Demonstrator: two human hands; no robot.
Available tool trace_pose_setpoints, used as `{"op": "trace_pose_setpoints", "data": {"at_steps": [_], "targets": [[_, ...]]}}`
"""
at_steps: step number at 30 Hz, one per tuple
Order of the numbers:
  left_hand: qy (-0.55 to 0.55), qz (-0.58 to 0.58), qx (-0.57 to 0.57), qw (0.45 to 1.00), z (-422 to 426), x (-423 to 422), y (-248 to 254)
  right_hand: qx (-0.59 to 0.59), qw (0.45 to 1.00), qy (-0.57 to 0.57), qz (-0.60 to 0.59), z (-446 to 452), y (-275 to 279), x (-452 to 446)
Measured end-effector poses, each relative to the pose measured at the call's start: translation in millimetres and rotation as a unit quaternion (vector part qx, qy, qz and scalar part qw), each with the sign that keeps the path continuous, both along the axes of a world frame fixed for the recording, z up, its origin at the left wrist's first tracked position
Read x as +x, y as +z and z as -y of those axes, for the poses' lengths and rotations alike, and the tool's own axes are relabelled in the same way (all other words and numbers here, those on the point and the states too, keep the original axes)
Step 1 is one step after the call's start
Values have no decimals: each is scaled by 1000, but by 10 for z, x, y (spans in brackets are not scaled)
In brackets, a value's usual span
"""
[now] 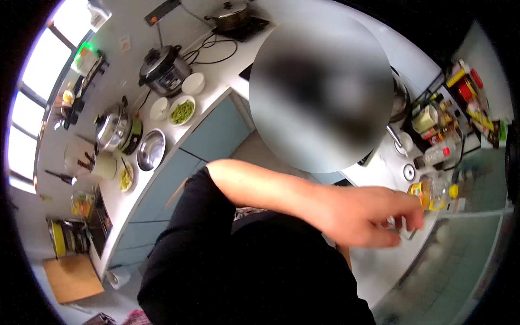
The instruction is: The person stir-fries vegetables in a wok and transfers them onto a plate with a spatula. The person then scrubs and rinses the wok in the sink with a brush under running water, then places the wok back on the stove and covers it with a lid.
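Note:
My left hand [374, 215] reaches across my body over the counter on the right. Its fingers curve downward, with a gap between thumb and fingertips. Something small and shiny shows in that gap; I cannot make out what it is or whether the hand touches it. Just beyond the fingertips stand a jar with a yellow label [417, 190] and a clear bottle with a yellow cap [441, 195]. A sliver of skin below my left wrist may be my right forearm [344, 257]; my right hand is hidden.
Along the left counter are a pressure cooker [165, 73], a bowl of green vegetables [182, 111], a metal bowl [151, 150] and a steel pot [112, 130]. A seasoning rack [433, 122] and a red-capped bottle [436, 155] stand right. A grey blur covers the upper middle.

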State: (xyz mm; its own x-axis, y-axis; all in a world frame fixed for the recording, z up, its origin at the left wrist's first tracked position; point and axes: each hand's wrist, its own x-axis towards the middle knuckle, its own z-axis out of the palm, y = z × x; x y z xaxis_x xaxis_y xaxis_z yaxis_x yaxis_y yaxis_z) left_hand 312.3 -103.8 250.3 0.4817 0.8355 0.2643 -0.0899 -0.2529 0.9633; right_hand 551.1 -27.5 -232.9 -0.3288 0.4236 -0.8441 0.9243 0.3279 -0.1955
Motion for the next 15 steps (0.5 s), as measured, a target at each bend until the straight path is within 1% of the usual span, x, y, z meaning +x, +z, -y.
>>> {"op": "trace_pose_setpoints", "data": {"at_steps": [2,4,6,7,9,10,12,13,14,15], "targets": [[15,30,24,999,279,-25,283,18,999,29,9,-155,265,-423],[95,0,91,991,607,-26,461,37,998,49,16,-232,508,-787],[108,-34,49,992,912,-74,568,50,996,63,25,-200,646,-1051],[179,24,96,979,1053,-120,569,55,996,68,25,-167,661,-1138],[260,85,148,951,1312,-242,541,63,995,79,15,-73,728,-1342],[273,59,151,948,1427,-294,518,68,994,89,19,20,762,-1462],[300,3,155,941,1657,-392,484,66,985,155,21,257,829,-1697],[314,-26,160,936,1757,-441,475,46,984,168,21,362,737,-1821],[328,-54,162,929,1880,-492,462,51,977,206,24,450,669,-1917],[343,-84,166,921,1998,-550,465,45,976,211,20,624,808,-2090]]}}
